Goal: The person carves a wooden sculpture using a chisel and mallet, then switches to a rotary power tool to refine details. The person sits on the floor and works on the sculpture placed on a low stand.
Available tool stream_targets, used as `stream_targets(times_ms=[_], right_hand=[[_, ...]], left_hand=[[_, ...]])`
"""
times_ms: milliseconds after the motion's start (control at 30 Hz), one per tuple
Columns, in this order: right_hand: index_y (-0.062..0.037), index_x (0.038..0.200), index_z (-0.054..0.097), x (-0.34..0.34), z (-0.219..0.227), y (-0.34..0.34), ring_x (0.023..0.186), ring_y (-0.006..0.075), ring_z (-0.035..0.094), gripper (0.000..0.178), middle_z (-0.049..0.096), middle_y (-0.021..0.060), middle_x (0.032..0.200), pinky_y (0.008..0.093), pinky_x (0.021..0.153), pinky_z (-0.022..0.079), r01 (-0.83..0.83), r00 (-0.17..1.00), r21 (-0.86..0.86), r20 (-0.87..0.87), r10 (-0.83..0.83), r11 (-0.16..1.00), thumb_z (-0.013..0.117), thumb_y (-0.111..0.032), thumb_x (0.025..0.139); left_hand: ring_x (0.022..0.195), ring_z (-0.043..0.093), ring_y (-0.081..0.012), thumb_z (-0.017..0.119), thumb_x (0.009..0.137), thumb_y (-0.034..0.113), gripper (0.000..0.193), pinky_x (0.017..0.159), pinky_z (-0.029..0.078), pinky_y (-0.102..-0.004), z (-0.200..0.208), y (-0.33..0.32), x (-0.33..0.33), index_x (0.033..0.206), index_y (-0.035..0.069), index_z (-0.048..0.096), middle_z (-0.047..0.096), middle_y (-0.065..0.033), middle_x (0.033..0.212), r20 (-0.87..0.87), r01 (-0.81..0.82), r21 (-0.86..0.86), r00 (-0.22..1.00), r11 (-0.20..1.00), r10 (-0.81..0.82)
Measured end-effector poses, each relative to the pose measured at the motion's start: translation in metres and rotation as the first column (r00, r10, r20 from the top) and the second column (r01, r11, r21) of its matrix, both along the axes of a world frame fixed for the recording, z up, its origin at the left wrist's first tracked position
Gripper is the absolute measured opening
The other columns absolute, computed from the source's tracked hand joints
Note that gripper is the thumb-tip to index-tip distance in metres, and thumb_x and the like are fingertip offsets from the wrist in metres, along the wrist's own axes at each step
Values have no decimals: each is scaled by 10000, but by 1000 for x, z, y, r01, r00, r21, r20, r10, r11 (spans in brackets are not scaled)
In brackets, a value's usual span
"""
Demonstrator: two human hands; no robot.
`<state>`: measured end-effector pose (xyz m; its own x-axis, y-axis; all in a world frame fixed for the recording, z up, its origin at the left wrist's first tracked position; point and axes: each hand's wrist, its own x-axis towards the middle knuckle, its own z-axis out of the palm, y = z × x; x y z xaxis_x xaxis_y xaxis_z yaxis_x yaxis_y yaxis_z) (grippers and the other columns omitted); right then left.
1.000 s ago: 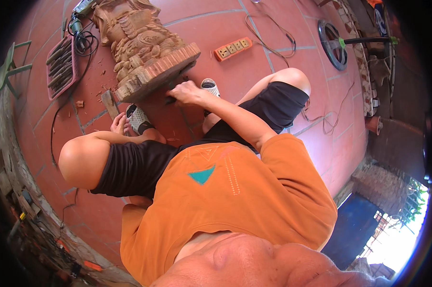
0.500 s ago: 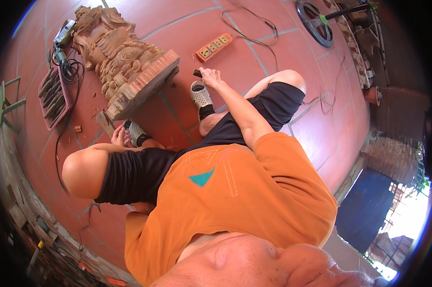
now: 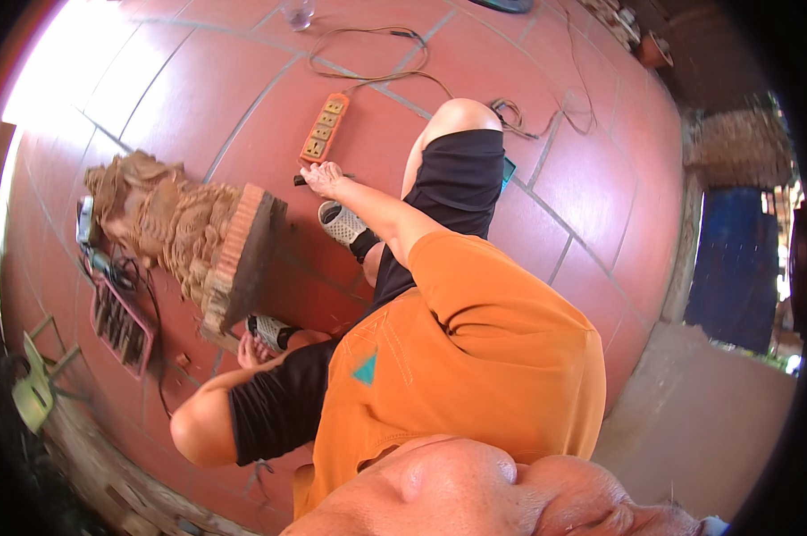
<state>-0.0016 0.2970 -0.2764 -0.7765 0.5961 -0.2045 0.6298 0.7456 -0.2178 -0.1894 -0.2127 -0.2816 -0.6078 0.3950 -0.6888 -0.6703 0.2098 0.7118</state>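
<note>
A carved wooden sculpture [image 3: 167, 223] lies on its side on the floor at the left, its flat base [image 3: 259, 255] turned toward me. My left hand [image 3: 255, 350] is closed on a wooden piece [image 3: 220, 336], beside the lower corner of the base and my left shoe; part of the piece is hidden, and its kind does not show. My right hand [image 3: 321, 179] reaches out past my right shoe, closed around a small dark object [image 3: 300, 180] just below the orange power strip [image 3: 326, 125]. That object is too small to name.
A pink basket [image 3: 148, 347] of carving tools stands left of the sculpture, with a corded green power tool [image 3: 104, 263] beside it. A green chair [image 3: 33, 384] is at the far left. Cables [image 3: 367, 31] loop beyond the strip, near a clear cup [image 3: 298, 13].
My view has turned, so the sculpture, basket and power strip sit further left. The cup has come into view. Both hands keep their holds; the right is now nearer the strip.
</note>
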Motion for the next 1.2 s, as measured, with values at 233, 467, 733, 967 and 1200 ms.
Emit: stream_targets(times_ms=[233,467,733,967,1200], right_hand=[[-94,1246,575,1,1,11,1020,366,726,312,706,139,1147,558,718,581,59,997,44,55,-62,997,557,-193,951],[-120,1247,572,-18,-3,75,1095,378,707,268,699,106,1216,691,712,553,218,967,24,134,-219,976,478,-215,1015],[-145,1286,548,13,3,114,1035,377,718,296,628,135,1205,630,642,587,224,966,99,111,-234,970,520,-215,1000],[-109,1270,538,22,9,87,1082,382,662,298,605,170,1227,510,818,591,268,963,107,6,-270,958,538,-135,973],[-198,1227,623,13,39,82,1175,361,603,275,635,88,1264,514,934,548,210,969,124,-161,-189,970,522,-190,971]], left_hand=[[613,575,-150,648,1012,236,403,557,549,-321,3,-3,-9,1372,84,553,644,-67,859,134,69,18,988,997,-71],[522,363,-123,556,1057,226,262,458,335,-290,13,-1,1,1291,112,572,418,5,696,137,41,-76,990,996,-30],[497,325,-65,616,1035,142,240,441,300,-242,21,0,8,1247,34,581,419,17,677,124,6,74,992,997,-15],[478,331,-50,615,1034,149,309,415,283,-206,19,-11,9,1318,39,565,449,4,700,125,-64,41,990,997,58],[591,571,-103,573,1018,161,307,501,471,-251,12,-42,44,1304,51,595,661,-61,878,-141,-37,-195,990,980,9]])
